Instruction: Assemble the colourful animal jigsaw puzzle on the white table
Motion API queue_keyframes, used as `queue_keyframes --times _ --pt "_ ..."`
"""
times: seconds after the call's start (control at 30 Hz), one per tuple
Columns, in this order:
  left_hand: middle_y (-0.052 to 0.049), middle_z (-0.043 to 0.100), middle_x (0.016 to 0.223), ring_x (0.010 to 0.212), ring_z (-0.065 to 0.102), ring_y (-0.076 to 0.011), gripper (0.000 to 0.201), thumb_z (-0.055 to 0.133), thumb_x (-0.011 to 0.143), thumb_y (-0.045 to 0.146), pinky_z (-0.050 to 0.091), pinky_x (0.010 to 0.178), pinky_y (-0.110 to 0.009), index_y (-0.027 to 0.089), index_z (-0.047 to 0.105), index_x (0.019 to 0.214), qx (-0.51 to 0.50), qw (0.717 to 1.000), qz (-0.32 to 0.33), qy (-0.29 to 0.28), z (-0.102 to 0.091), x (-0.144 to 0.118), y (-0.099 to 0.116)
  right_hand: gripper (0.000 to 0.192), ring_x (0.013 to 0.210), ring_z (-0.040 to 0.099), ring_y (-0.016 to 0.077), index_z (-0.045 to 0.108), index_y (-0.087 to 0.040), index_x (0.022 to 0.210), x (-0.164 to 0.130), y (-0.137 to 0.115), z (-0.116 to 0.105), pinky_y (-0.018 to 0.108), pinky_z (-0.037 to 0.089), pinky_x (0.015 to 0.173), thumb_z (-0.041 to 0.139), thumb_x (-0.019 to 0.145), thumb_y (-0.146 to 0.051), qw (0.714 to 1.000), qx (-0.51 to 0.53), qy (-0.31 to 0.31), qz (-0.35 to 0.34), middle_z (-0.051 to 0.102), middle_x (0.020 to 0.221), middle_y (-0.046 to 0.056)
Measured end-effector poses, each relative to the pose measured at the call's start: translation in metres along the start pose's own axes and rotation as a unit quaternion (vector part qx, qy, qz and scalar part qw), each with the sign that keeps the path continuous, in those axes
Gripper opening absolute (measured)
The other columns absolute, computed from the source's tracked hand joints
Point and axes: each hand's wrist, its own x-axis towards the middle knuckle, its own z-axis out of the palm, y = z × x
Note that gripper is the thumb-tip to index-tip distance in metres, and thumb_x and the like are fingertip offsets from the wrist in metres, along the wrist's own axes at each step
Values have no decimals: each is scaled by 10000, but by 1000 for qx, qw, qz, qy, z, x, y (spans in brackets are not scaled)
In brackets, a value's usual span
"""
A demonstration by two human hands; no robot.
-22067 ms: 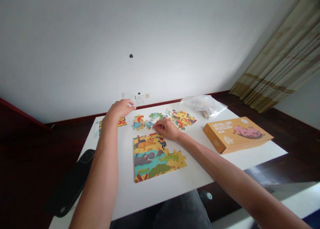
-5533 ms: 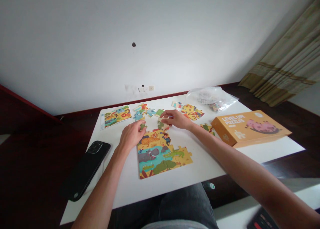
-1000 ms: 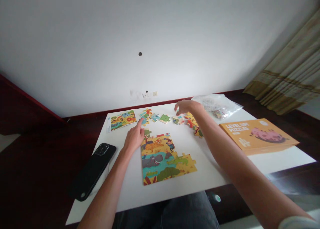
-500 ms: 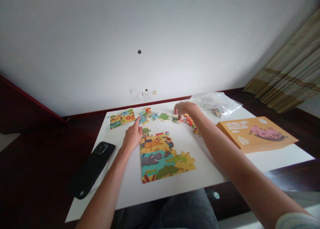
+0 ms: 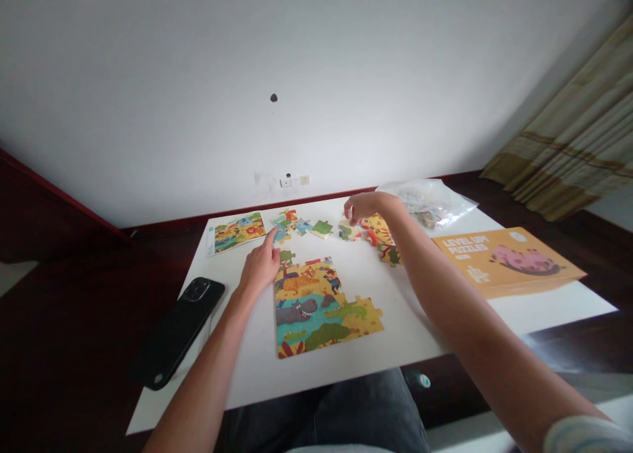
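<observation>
My left hand [image 5: 262, 263] lies beside the upper left of a partly joined animal jigsaw puzzle [image 5: 316, 311]. Its index finger points forward, its tip at a blue puzzle piece [image 5: 282, 233]. My right hand [image 5: 366, 206] hovers over the loose pieces with bent fingers slightly apart, and nothing shows in them. Just below it lies a pale puzzle piece with green and red [image 5: 349, 231]. A green puzzle piece [image 5: 322, 228] sits to the left of that one. Orange and yellow puzzle pieces [image 5: 388, 254] are partly hidden behind my right forearm.
A picture card [image 5: 239, 233] of the animal scene lies at the back left of the white table [image 5: 247, 387]. The black phone [image 5: 180, 331] rests on the left edge. To the right are an orange puzzle box [image 5: 509, 262] and a clear plastic bag [image 5: 430, 202].
My right hand has lifted a little off the pale piece, which now shows more fully and looks slightly turned. My left hand stays almost where it was. The whole view has shifted slightly.
</observation>
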Motion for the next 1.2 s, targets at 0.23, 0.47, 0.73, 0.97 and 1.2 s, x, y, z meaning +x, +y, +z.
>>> queue_keyframes --times 0.23,0.47,0.73,0.97,1.2 --pt "-17 716 905 837 701 -224 432 580 992 441 457 736 -300 235 525 1368 -56 997 43 -30 -9 -4 1 372 831 714 176 714 -241 1280 -2 -21 1 258 509 689 730 909 -236 980 97 45 -171 779 1067 70" --pt "-40 715 1059 900 691 -237 549 738 822 658 441 697 -307 264 588 1174 -25 992 89 -86 -19 -10 9 394 732 676 136 706 -194 1273 19 -60 30 225 486 636 728 883 -240 954 158 -4 -256 782 949 49" --pt "-76 720 1122 983 707 -282 660 765 795 675 458 750 -323 251 541 1248 -6 993 82 -86 -17 -10 9 331 754 682 140 739 -171 1190 26 -83 48 219 464 652 752 862 -221 955 152 13 -255 803 936 53" --pt "-86 726 1137 987 712 -295 705 779 775 681 474 766 -341 244 517 1262 -6 992 90 -84 -16 -10 8 257 961 734 195 783 -197 1128 18 -95 55 241 498 755 768 874 -233 968 25 78 -236 799 1113 66" --pt "-76 720 1130 1015 710 -295 647 754 817 652 475 782 -340 253 529 1275 -3 991 107 -75 -15 -9 7 293 1054 739 242 773 -228 1183 15 -108 63 272 538 811 747 892 -212 973 -20 107 -204 790 1162 81"
